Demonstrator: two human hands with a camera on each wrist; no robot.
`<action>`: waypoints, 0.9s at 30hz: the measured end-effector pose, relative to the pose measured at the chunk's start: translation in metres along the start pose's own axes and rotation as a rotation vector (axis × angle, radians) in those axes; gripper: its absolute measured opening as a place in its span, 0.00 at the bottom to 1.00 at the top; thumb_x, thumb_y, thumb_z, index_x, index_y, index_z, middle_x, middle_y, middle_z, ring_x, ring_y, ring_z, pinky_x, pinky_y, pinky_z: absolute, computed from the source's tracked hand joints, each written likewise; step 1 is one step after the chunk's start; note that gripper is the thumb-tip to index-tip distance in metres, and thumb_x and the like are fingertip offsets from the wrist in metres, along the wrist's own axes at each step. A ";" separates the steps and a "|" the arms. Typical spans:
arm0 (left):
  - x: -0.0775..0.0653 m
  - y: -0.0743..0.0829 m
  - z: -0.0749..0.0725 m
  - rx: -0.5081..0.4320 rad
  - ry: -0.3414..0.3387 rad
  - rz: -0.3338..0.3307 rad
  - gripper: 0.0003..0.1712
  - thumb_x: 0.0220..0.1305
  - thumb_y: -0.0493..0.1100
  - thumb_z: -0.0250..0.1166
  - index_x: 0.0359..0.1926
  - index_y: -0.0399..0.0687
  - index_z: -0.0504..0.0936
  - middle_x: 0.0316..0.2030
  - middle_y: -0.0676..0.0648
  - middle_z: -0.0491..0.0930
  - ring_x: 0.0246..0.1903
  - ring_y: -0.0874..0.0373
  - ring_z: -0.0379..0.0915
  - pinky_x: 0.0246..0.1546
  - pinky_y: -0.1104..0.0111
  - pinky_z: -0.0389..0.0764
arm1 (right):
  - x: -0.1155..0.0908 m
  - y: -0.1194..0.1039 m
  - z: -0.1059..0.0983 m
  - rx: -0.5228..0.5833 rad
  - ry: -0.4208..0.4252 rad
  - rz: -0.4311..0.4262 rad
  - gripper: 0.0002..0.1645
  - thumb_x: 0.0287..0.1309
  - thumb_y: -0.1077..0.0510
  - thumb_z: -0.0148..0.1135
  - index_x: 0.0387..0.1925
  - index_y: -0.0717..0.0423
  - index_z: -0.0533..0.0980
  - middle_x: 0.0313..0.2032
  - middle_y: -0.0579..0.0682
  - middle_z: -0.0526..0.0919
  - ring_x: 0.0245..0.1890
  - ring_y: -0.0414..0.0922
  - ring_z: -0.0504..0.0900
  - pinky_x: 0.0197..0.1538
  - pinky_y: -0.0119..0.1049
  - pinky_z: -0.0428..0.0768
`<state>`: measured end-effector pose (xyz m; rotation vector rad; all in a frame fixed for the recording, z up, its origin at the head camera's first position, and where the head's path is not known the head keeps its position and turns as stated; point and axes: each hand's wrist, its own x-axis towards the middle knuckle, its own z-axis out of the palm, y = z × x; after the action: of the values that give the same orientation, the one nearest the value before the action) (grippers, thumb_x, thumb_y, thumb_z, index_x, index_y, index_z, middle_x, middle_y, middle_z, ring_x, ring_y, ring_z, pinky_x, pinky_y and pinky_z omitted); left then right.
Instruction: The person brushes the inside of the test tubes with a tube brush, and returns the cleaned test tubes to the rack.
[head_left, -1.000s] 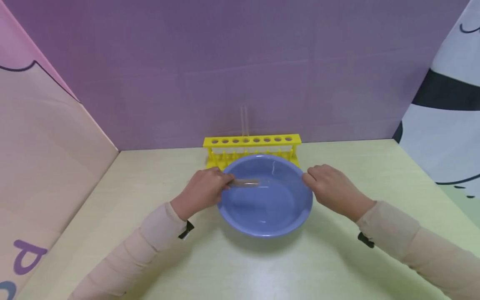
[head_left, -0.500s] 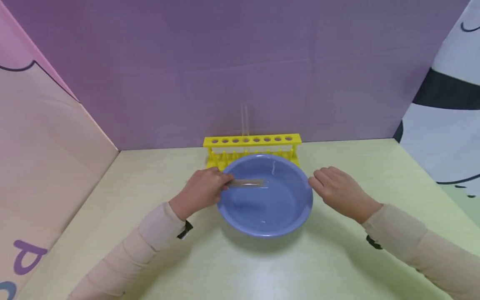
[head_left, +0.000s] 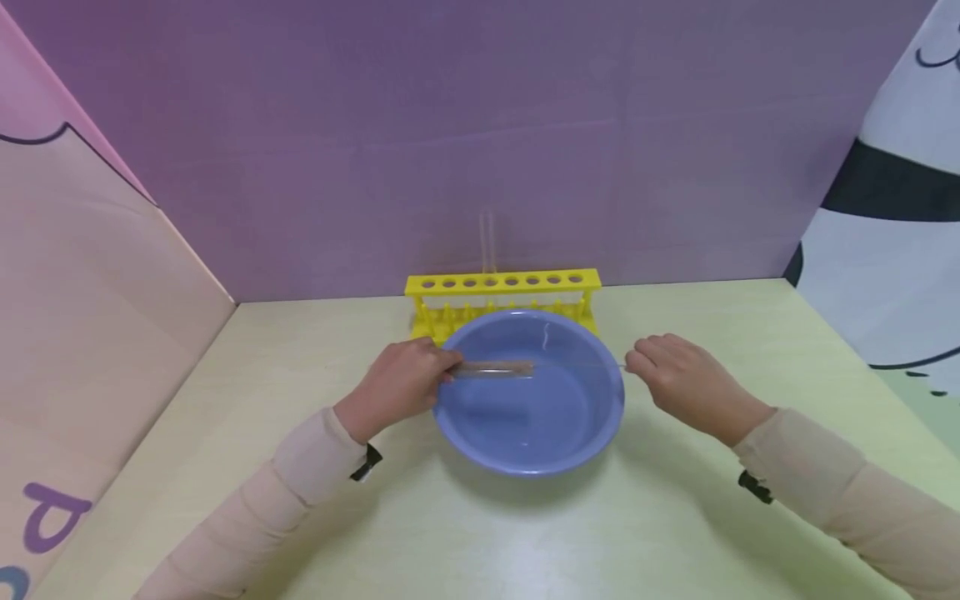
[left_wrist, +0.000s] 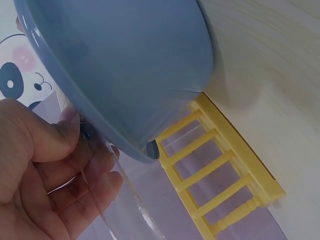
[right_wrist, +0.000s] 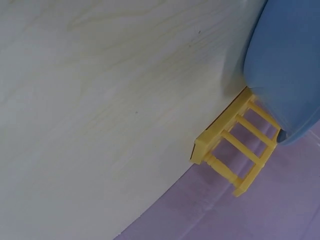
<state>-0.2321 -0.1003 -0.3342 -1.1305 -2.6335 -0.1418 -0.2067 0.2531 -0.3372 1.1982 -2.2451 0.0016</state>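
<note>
In the head view, my left hand (head_left: pixel 401 379) pinches a clear glass test tube (head_left: pixel 487 374) lying level over the blue basin (head_left: pixel 528 417). The tube also shows in the left wrist view, where my thumb and curled fingers hold it beside the basin's rim. A brownish, bristle-like part shows in the tube's right portion, and a thin wire-like handle runs from it to my right hand (head_left: pixel 686 383); together they look like a test tube brush. My right fingers curl round the handle's end just past the basin's right rim. The right wrist view does not show that hand.
Behind the basin stands a yellow test tube rack (head_left: pixel 502 283), partly hidden by it. Another clear tube (head_left: pixel 487 242) stands up in the rack. The pale wooden table (head_left: pixel 300 350) ends at a purple back wall (head_left: pixel 480 133), with printed panels at both sides.
My right hand has moved a little to the right, away from the basin's rim, and the brownish part reaches further right. My left hand has stayed nearly in place.
</note>
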 end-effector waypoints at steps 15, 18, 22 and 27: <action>0.000 -0.001 0.001 -0.004 0.010 0.006 0.09 0.52 0.32 0.67 0.34 0.48 0.83 0.26 0.53 0.82 0.24 0.58 0.71 0.18 0.70 0.70 | -0.004 0.011 -0.003 0.112 -0.048 0.088 0.19 0.35 0.72 0.71 0.22 0.56 0.68 0.20 0.44 0.68 0.21 0.41 0.70 0.27 0.37 0.76; 0.000 -0.001 0.001 -0.003 0.008 0.008 0.11 0.50 0.30 0.67 0.35 0.48 0.84 0.26 0.53 0.83 0.24 0.58 0.71 0.18 0.70 0.71 | -0.005 0.015 -0.002 0.181 -0.063 0.108 0.21 0.37 0.72 0.70 0.20 0.53 0.65 0.20 0.40 0.66 0.21 0.38 0.70 0.26 0.35 0.75; 0.000 -0.002 0.001 -0.001 0.004 -0.001 0.11 0.51 0.31 0.67 0.36 0.48 0.85 0.28 0.52 0.84 0.24 0.58 0.72 0.19 0.70 0.71 | -0.004 0.020 -0.005 0.276 -0.118 0.141 0.23 0.41 0.73 0.70 0.20 0.49 0.65 0.20 0.34 0.64 0.21 0.32 0.67 0.26 0.31 0.75; 0.000 -0.002 0.000 0.006 -0.001 -0.013 0.12 0.50 0.32 0.69 0.38 0.48 0.85 0.29 0.52 0.84 0.25 0.58 0.72 0.19 0.71 0.72 | -0.002 0.027 -0.010 0.392 -0.207 0.169 0.24 0.45 0.73 0.68 0.18 0.47 0.64 0.19 0.32 0.58 0.22 0.29 0.61 0.25 0.27 0.69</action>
<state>-0.2331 -0.1019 -0.3343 -1.1116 -2.6410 -0.1360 -0.2218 0.2736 -0.3228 1.2450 -2.6051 0.4193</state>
